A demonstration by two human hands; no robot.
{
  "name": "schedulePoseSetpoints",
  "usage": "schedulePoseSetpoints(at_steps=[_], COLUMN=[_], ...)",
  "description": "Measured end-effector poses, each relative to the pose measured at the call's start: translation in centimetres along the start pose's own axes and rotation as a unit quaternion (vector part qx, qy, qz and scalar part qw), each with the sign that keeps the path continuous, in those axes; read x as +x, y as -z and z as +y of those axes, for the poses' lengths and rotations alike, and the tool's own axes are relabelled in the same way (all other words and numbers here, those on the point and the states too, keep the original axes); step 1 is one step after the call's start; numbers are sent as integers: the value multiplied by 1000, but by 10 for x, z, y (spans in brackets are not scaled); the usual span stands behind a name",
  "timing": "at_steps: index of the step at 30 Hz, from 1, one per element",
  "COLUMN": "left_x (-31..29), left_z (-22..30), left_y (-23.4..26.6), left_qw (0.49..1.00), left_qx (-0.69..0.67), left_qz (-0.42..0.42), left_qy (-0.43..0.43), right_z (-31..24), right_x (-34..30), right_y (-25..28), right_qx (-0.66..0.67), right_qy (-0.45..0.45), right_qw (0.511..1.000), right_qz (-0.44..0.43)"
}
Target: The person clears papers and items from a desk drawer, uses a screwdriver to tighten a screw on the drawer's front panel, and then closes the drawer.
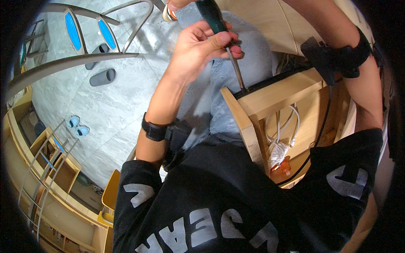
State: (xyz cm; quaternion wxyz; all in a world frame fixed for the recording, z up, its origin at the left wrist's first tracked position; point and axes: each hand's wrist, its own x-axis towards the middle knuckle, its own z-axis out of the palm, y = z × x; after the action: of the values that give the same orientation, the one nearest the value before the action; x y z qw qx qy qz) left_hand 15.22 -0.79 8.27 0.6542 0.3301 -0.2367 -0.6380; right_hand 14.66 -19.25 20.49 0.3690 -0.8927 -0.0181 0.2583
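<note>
My left hand point(200, 46) is closed around a screwdriver point(211, 17), its fingers at the lower end of the dark green handle and the top of the metal shaft. The shaft slants down, with its tip on or beside a black strip point(274, 82) along the edge of a light wooden drawer-like frame point(291, 92). My right forearm point(320, 21) crosses the upper right and leaves over the top edge. A bit of skin beside the top of the handle may be my right hand, but its fingers do not show clearly.
White cables point(280, 126) and a small orange item point(286, 165) lie inside the wooden frame. A black cable point(325, 122) hangs across it. To the left are a metal ladder point(71, 29) with blue treads, grey slippers point(102, 77), blue slippers point(78, 125) and a yellow chair point(110, 189).
</note>
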Motion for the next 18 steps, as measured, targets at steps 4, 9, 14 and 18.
schedulePoseSetpoints(at_steps=[4, 9, 14, 18], left_x=[5, 3, 4, 3], left_z=[-6, -7, -12, -15], left_y=[-6, 6, 12, 12], left_qw=[999, 996, 995, 996], left_qx=[-37, -86, -98, -89], left_qz=[16, 29, 20, 22], left_qy=[27, 20, 11, 19], right_z=[9, 17, 22, 25], right_x=[-5, 6, 5, 6], right_y=[-17, -20, -22, -23], right_qx=[-123, -210, -205, -199], right_qy=[-6, -55, -46, -48], right_qw=[988, 972, 974, 975], right_qz=[96, 93, 90, 88])
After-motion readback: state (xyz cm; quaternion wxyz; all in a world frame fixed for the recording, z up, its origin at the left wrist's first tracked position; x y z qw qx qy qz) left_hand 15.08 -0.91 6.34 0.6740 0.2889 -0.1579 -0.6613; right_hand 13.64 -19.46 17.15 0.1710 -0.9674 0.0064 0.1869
